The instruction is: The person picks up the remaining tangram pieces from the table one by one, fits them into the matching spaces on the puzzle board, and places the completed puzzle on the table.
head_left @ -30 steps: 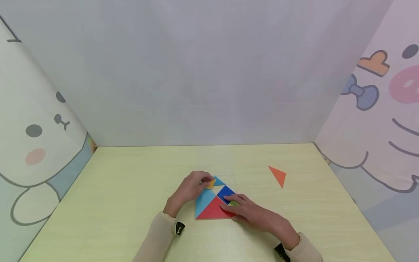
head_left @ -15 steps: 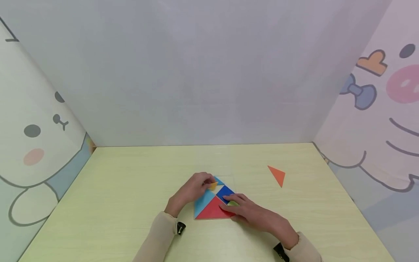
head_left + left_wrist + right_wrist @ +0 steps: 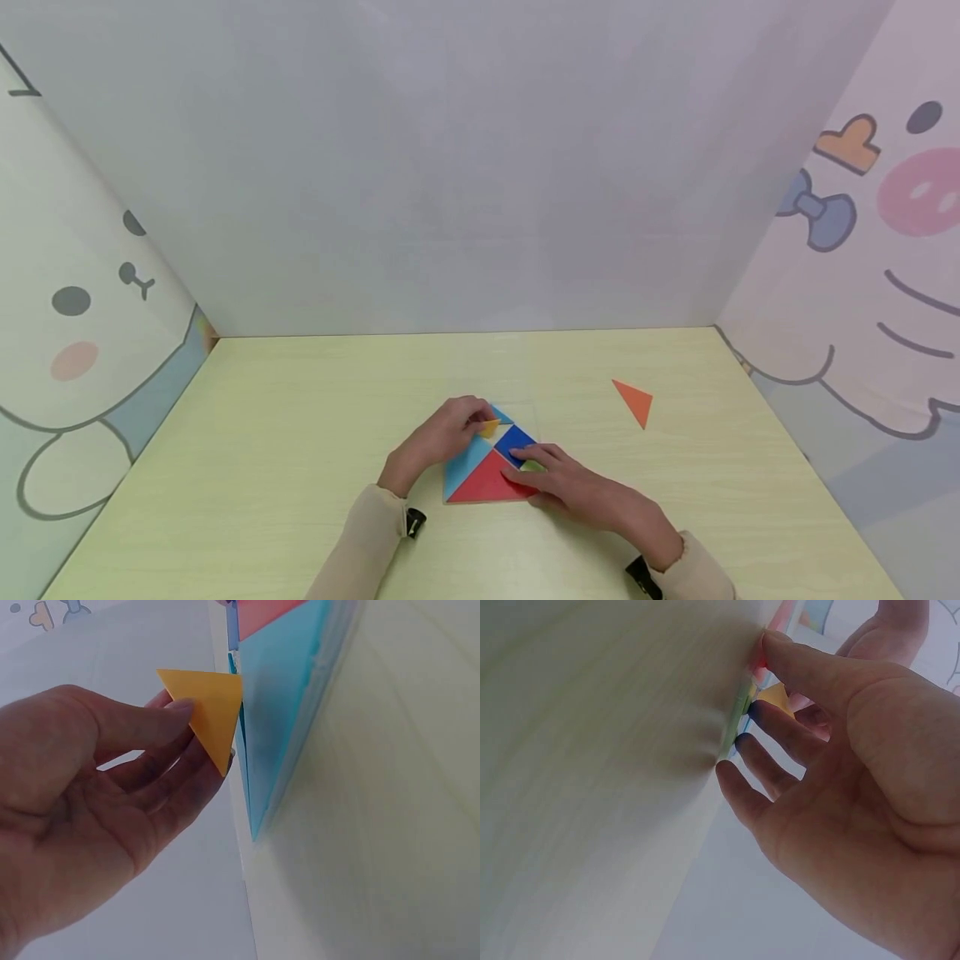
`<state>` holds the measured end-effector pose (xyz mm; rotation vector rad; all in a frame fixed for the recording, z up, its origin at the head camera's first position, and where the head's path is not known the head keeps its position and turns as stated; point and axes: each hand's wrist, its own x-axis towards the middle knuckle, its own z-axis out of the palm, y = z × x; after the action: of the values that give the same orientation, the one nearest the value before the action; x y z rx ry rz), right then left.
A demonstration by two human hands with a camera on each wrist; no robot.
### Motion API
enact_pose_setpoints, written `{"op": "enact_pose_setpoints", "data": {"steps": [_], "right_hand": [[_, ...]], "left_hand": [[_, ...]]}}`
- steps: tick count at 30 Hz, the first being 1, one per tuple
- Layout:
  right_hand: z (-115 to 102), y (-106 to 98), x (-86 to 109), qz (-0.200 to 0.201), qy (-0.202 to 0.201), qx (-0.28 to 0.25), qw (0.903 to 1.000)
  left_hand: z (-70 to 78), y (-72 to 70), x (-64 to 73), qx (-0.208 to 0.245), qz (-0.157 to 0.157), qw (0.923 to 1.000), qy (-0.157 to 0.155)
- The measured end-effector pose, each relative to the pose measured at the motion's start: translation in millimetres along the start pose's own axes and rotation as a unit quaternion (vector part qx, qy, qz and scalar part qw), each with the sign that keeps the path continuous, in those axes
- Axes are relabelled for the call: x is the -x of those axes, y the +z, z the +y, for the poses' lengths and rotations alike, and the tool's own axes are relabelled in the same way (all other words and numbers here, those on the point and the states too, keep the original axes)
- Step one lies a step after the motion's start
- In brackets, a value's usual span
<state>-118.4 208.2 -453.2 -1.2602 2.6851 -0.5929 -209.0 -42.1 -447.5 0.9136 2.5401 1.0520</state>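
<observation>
left hand (image 3: 444, 428) pinches a yellow triangle (image 3: 213, 705); right hand (image 3: 566, 485) rests on the puzzle board (image 3: 501, 432)

leftmost, a beige sleeve (image 3: 358, 542) ends at the left wrist, a black device (image 3: 415, 522) at its inner side. the left hand holds the yellow triangle between thumb and fingers, tilted over the board; i cannot tell whether its edge touches. partly under that hand is a light blue triangle (image 3: 465, 467). between the hands lies a red triangle (image 3: 487, 481), and just past the left fingertips, a small blue triangle (image 3: 501, 415). a dark blue square (image 3: 513, 442) meets the right hand's forefinger, while the thumb is on the red triangle; the fingers are spread. a green piece (image 3: 533, 467) shows partly beneath them. beyond the right hand, apart from the board, an orange triangle (image 3: 637, 402) lies flat on the worktop (image 3: 585, 383).
</observation>
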Motion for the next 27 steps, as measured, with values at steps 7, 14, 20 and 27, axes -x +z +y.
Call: {"op": "enact_pose_setpoints", "data": {"steps": [7, 14, 20, 27], "right_hand": [[0.3, -0.1, 0.9, 0.004, -0.003, -0.002, 1.0000], [0.5, 0.4, 0.6, 0.001, 0.002, -0.005, 1.0000], [0.6, 0.6, 1.1, 0.006, -0.004, -0.002, 1.0000], [1.0, 1.0, 1.2, 0.019, -0.013, 0.001, 0.9997]], "left_hand": [[1.7, 0.9, -1.0, 0.001, -0.003, 1.0000, 0.004], [0.8, 4.5, -2.4, -0.005, -0.016, 0.9996, 0.020], [-0.4, 6.0, -2.9, -0.006, -0.026, 0.9993, 0.024], [-0.2, 7.4, -4.3, -0.009, -0.026, 0.9995, 0.014]]}}
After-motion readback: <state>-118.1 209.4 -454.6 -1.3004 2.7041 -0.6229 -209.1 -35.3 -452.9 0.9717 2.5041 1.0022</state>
